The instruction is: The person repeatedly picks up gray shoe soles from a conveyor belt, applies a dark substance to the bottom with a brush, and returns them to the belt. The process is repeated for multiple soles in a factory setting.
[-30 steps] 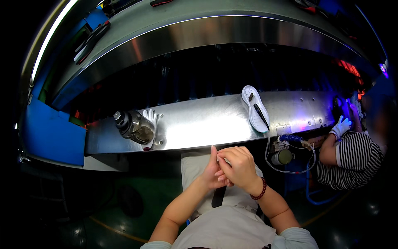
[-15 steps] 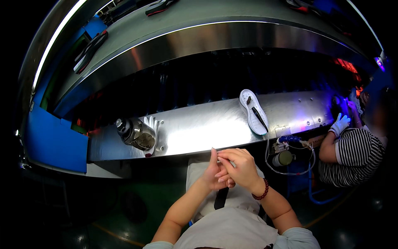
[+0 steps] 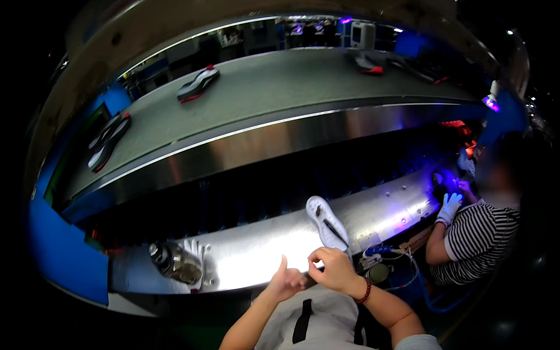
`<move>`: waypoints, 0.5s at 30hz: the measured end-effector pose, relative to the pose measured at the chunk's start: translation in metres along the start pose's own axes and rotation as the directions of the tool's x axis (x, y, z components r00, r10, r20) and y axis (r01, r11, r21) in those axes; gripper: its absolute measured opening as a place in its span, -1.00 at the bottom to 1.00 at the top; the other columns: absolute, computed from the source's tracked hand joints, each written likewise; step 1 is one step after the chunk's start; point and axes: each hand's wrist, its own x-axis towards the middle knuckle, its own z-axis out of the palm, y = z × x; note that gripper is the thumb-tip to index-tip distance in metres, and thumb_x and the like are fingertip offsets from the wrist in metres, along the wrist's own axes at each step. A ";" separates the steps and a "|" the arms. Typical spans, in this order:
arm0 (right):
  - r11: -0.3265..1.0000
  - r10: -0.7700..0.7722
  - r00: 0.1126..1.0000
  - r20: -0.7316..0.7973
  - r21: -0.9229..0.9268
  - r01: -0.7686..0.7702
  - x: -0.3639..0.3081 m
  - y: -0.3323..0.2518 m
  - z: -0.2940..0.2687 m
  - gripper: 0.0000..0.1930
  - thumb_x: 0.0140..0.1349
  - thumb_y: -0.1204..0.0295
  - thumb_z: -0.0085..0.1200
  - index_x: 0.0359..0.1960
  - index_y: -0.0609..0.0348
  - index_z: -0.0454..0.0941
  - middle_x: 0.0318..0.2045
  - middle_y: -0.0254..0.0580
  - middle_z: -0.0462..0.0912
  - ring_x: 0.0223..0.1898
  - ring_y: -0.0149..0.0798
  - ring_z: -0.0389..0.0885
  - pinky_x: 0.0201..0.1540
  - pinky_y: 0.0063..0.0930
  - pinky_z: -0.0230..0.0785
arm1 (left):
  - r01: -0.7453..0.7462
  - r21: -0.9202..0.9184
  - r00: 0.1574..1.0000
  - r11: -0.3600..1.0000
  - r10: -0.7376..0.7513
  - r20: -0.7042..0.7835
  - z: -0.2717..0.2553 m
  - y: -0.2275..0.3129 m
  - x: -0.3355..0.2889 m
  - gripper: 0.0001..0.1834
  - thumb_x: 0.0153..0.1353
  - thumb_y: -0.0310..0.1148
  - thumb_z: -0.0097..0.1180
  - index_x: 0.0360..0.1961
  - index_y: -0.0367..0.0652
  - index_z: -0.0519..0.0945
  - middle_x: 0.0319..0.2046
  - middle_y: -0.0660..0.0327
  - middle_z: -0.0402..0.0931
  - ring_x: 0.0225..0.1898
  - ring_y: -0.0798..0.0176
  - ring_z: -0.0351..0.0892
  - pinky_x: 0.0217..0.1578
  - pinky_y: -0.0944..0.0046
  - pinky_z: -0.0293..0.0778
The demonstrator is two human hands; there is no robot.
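My left hand (image 3: 286, 282) is at the near edge of the metal bench, thumb raised and fingers loosely bent; I see nothing in it. Close beside it, my right hand (image 3: 333, 270) has thumb and forefinger curled together in a pinch. Whatever may be between those fingertips is too small to make out. A dark red bead bracelet (image 3: 365, 290) circles my right wrist. Just beyond that hand, a white shoe sole (image 3: 317, 205) lies on the bench. Inside the sole are a slim black tool (image 3: 335, 231) and a small brown piece (image 3: 318, 213).
Left on the metal bench (image 3: 251, 251) stand a clear bottle with a dark lid (image 3: 175, 262) and a white glove (image 3: 194, 248). Beyond a dark gap, a grey-green conveyor belt (image 3: 262, 81) carries several shoe soles. At right, a person in a striped top (image 3: 484, 239) works with gloved hands under violet light.
My hands, clasped together before, have come apart, the right one still pinching. The view has tipped up and shows more of the belt. The white sole stays on the bench.
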 end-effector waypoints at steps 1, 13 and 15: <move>1.000 -0.015 0.999 -0.037 -0.014 0.015 0.008 0.005 -0.013 -0.95 -0.09 0.50 0.06 -0.56 0.19 0.48 -0.57 -0.18 0.53 -0.50 -0.17 0.51 -0.41 -0.41 0.33 | -0.078 -0.026 0.996 0.997 0.079 0.034 -0.027 0.004 0.018 -0.43 0.22 0.14 -0.31 -0.78 -0.02 0.29 -0.76 0.32 0.28 -0.47 0.26 0.39 -0.38 0.30 0.30; 0.613 -0.446 0.817 -0.365 -0.790 -0.019 0.235 0.090 -0.214 -0.58 -0.05 0.48 0.06 -0.07 0.13 0.34 -0.15 -0.14 0.44 -0.12 -0.11 0.42 -0.14 -0.33 0.30 | 0.338 0.838 0.685 -0.427 0.723 0.092 -0.083 -0.010 0.109 -0.28 0.06 0.00 -0.12 0.16 -0.26 0.17 0.20 -0.12 0.01 0.26 -0.09 -0.12 0.22 -0.04 -0.26; 0.524 -0.331 0.875 -0.354 -0.840 -0.142 0.271 0.132 -0.227 -0.57 -0.07 0.45 0.08 -0.08 0.12 0.35 -0.14 -0.15 0.44 -0.12 -0.12 0.42 -0.14 -0.31 0.30 | 0.313 0.876 0.717 -0.368 0.697 0.037 -0.088 -0.010 0.109 -0.30 0.09 0.02 -0.20 0.18 -0.23 0.17 0.22 -0.08 -0.02 0.28 -0.05 -0.15 0.23 -0.01 -0.29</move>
